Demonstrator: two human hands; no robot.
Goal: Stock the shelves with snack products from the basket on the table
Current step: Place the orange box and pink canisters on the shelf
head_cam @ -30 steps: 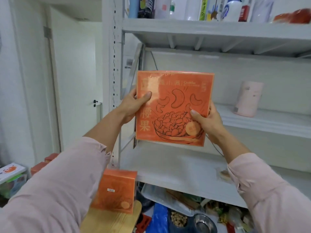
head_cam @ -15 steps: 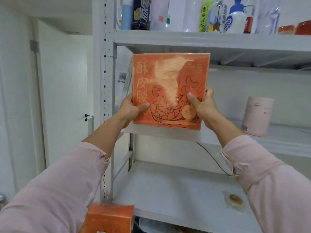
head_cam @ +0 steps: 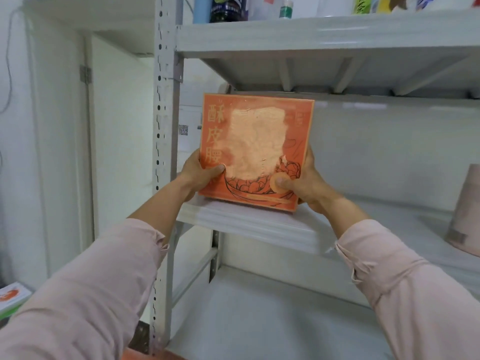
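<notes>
An orange snack box (head_cam: 255,149) with a cashew-bowl drawing stands upright at the front left of the middle shelf (head_cam: 259,224); its lower edge is at the shelf's front edge. My left hand (head_cam: 200,175) grips the box's lower left side, thumb on the front. My right hand (head_cam: 301,183) grips the lower right corner, thumb pressed on the front. Glare hides most of the box's centre print.
A pale pink cylinder package (head_cam: 465,211) stands on the same shelf at the right. Bottles (head_cam: 228,7) line the top shelf. A perforated grey upright (head_cam: 163,152) frames the left side. The lower shelf (head_cam: 259,320) lies below. A white-and-orange box (head_cam: 13,297) sits far left.
Both hands have carried the orange box upward and forward, from in front of the lower shelf to the middle shelf's front edge. The view has tilted up.
</notes>
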